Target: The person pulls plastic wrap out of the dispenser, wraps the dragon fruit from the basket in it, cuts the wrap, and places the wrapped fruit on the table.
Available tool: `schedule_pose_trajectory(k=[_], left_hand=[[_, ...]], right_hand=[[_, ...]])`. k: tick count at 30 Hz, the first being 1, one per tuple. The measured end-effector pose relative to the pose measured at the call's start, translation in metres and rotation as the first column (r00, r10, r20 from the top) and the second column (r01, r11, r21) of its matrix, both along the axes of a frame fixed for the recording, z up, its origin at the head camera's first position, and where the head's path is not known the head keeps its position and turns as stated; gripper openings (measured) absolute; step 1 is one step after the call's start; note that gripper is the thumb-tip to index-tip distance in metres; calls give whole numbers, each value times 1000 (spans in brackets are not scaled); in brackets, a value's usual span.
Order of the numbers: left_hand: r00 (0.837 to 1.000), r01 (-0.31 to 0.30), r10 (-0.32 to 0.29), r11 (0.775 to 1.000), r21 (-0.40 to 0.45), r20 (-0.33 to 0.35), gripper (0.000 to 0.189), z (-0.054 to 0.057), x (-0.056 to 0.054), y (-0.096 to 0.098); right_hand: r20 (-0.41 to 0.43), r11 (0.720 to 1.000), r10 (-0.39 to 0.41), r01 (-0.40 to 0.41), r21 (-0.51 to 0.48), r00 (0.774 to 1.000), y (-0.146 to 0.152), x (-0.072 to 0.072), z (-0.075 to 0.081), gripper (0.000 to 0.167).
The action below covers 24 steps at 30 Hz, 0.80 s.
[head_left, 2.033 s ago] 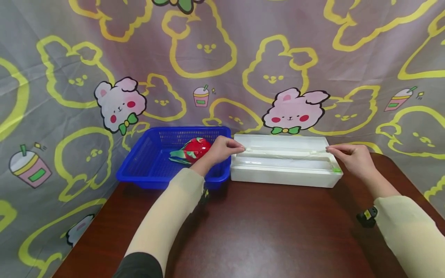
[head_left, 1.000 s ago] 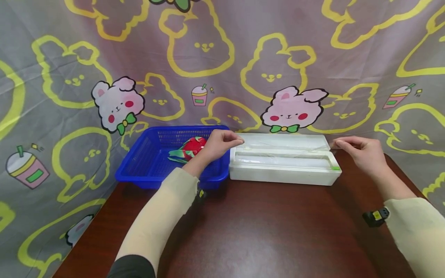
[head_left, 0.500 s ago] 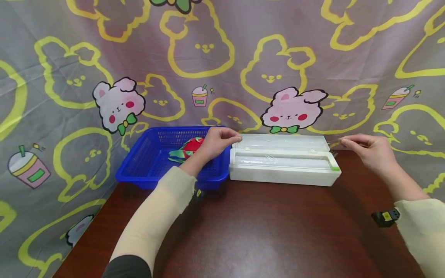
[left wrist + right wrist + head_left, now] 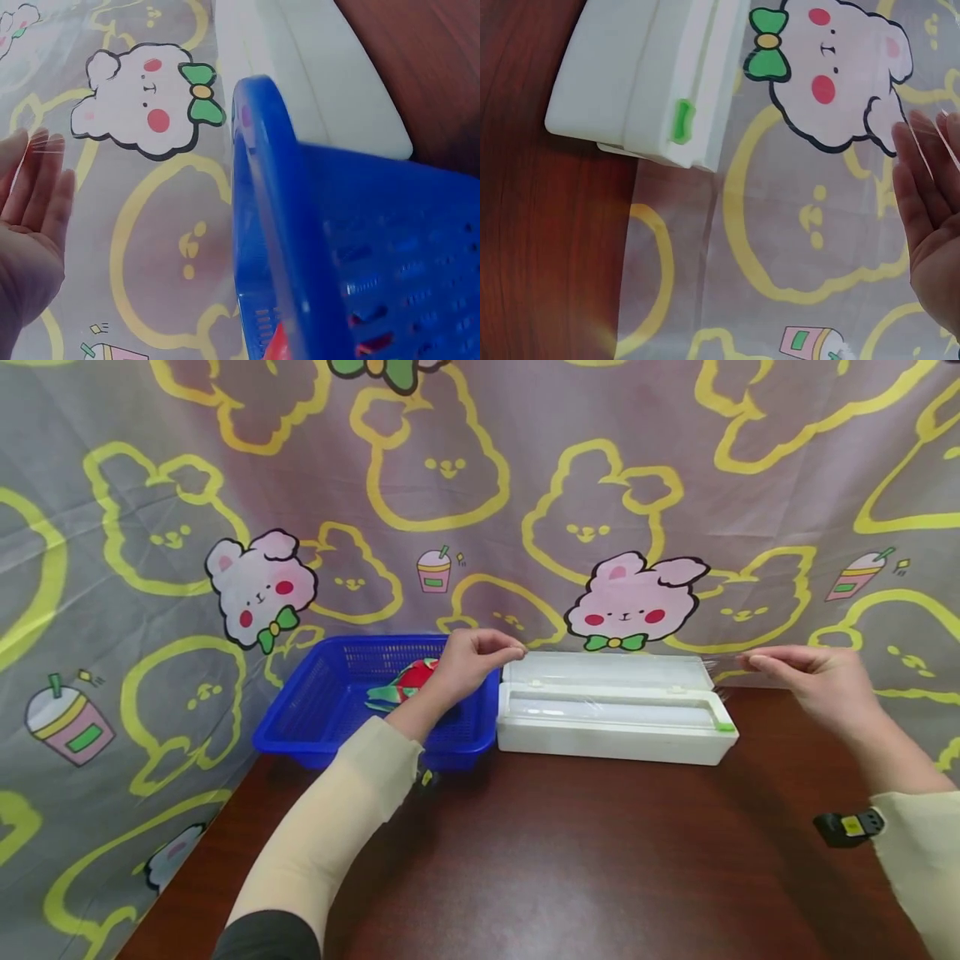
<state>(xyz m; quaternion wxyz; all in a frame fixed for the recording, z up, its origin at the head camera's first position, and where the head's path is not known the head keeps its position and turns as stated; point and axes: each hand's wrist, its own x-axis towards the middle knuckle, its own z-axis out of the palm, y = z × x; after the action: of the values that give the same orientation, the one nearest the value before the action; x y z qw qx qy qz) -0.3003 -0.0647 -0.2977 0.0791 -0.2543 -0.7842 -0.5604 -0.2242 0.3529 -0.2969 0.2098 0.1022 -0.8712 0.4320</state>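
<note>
A white cling film dispenser (image 4: 615,742) stands on the table with its lid (image 4: 607,667) raised and a roll of film (image 4: 615,710) inside. My left hand (image 4: 474,664), above its left end, pinches clear cling film (image 4: 49,144) between thumb and fingers. Beyond the right end, my right hand (image 4: 825,689) pinches the film's other side; creases show at its fingertips in the right wrist view. Between the hands the film is nearly invisible, so its extent is hard to tell. A green slider (image 4: 682,121) sits at the dispenser's right end.
Left of the dispenser, close against it, is a blue plastic basket (image 4: 296,748). A red and green dragon fruit (image 4: 411,683), partly behind my left arm, lies in it. A patterned curtain (image 4: 480,485) hangs behind the brown table (image 4: 585,860).
My right hand has moved right, past the dispenser's end, drawing the film along. The left hand has risen slightly and keeps its pinch. Dispenser and basket have stayed put.
</note>
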Motion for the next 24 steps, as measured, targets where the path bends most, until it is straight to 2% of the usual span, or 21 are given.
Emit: schedule_pose_trajectory(k=[5, 12, 17, 24], left_hand=[[999, 23, -23, 999, 35, 22, 17, 6, 2, -1], [997, 60, -65, 994, 91, 45, 16, 13, 8, -2], [998, 48, -52, 995, 87, 42, 17, 16, 12, -4], [998, 61, -65, 990, 131, 24, 17, 22, 16, -5]], right_hand=[[9, 995, 76, -75, -73, 997, 3, 1, 4, 18], [-22, 998, 52, -53, -44, 998, 4, 4, 13, 16], [-59, 997, 66, -68, -41, 996, 3, 7, 17, 16], [-92, 987, 90, -101, -125, 992, 0, 12, 22, 15]])
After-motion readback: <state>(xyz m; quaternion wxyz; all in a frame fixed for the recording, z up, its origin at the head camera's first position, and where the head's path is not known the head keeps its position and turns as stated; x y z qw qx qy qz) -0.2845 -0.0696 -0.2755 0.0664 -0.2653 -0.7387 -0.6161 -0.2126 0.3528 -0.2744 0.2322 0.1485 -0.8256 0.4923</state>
